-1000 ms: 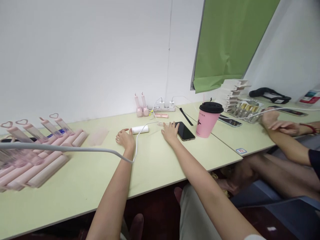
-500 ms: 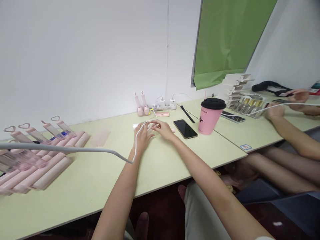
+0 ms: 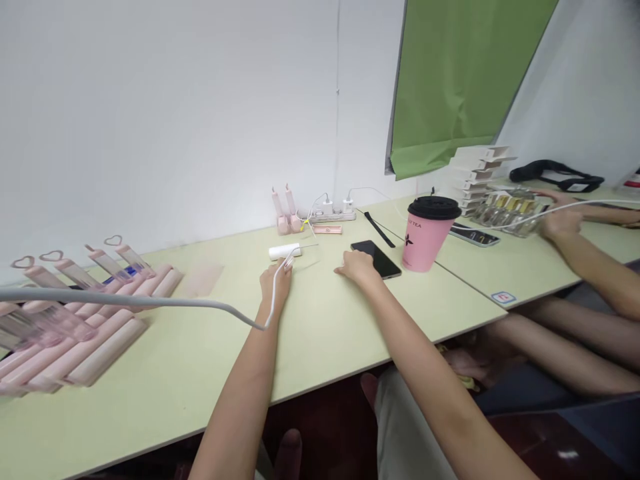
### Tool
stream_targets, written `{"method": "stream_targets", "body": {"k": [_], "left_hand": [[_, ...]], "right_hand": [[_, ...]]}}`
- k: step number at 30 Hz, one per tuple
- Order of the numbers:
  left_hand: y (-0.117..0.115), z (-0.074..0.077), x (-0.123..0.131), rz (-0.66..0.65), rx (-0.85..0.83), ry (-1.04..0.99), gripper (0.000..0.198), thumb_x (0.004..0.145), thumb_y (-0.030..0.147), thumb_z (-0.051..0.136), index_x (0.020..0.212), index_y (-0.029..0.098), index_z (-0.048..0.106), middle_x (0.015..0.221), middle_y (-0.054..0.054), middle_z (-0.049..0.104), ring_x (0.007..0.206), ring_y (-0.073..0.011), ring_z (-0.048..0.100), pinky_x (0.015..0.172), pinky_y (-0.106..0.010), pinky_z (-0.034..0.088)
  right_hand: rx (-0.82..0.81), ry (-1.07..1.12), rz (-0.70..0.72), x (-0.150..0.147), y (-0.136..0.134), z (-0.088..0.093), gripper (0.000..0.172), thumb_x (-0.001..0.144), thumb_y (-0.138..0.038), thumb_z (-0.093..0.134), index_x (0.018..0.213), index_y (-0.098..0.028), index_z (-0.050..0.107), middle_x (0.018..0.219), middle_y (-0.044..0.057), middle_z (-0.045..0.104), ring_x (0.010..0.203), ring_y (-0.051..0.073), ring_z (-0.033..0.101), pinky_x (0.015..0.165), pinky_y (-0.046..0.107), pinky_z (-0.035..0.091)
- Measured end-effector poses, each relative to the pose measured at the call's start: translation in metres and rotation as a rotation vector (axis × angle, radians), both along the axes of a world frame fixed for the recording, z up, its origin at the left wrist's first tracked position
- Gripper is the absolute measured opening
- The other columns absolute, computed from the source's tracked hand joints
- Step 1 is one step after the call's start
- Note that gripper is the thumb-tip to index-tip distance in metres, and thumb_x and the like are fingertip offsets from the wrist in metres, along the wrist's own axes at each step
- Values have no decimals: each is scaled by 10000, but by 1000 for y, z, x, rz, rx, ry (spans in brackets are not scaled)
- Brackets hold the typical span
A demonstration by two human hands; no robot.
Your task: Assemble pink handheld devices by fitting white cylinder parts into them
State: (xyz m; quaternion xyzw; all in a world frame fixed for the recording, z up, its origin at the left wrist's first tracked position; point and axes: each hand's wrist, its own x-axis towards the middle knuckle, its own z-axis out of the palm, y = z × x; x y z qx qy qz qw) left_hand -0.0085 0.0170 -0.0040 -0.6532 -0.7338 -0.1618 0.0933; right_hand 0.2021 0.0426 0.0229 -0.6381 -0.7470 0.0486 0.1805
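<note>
My left hand (image 3: 276, 281) rests on the pale table with its fingers curled closed around something small and whitish, mostly hidden. Just beyond those fingertips lies a white cylinder (image 3: 284, 252). A white cable (image 3: 273, 300) crosses in front of this hand. To the right, my right hand (image 3: 359, 265) is down on the table at the near left edge of a black phone (image 3: 383, 259). Its fingers are pressed together, and whatever they pinch is out of sight.
Pink tubes with clear handles (image 3: 115, 293) lie in rows at left. Near the wall are two pink pieces (image 3: 283, 217) and a power strip (image 3: 335, 216). A pink cup (image 3: 429, 233) stands right of the phone. A co-worker's hand (image 3: 563, 219) is by glass bottles (image 3: 510, 212).
My hands, together half a second ago, are now apart. The right hand has moved right to the phone, where a small pink piece lay. The white cylinder is now uncovered.
</note>
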Motion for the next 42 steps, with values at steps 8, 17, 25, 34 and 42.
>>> {"method": "stream_targets", "body": {"k": [8, 17, 25, 34, 42], "left_hand": [[1, 0, 4, -196, -76, 77, 303, 861, 350, 359, 1070, 220, 535, 925, -84, 646, 861, -220, 598, 721, -286, 397], [0, 0, 4, -250, -80, 62, 226, 829, 258, 395, 996, 221, 544, 902, -73, 646, 865, -212, 595, 704, -275, 386], [-1, 2, 5, -282, -89, 77, 235, 816, 240, 395, 1005, 223, 534, 885, -69, 646, 856, -213, 602, 712, -281, 400], [-10, 7, 21, -318, -117, 176, 231, 830, 228, 371, 993, 202, 533, 857, -86, 641, 837, -215, 609, 713, -298, 419], [-18, 10, 31, -324, -132, 194, 232, 833, 232, 378, 1016, 175, 509, 866, -109, 635, 839, -229, 612, 715, -310, 420]], "right_hand": [[175, -127, 172, -57, -18, -24, 374, 833, -110, 396, 1201, -156, 443, 1088, 145, 560, 996, 244, 493, 787, 333, 376], [174, 129, 363, -59, 5, -41, 217, 835, -133, 438, 958, -141, 617, 979, 86, 573, 981, 190, 433, 874, 291, 329], [233, 202, 520, -54, 4, -42, 277, 839, -45, 364, 1047, -137, 522, 1000, 71, 537, 959, 157, 446, 878, 283, 350], [252, -58, 521, -41, -2, -21, 190, 847, -52, 399, 913, -136, 556, 945, 82, 542, 936, 167, 469, 810, 274, 393], [178, -300, 357, -39, -11, -15, 213, 854, -193, 415, 907, -143, 615, 927, 122, 634, 861, 211, 572, 728, 289, 398]]}}
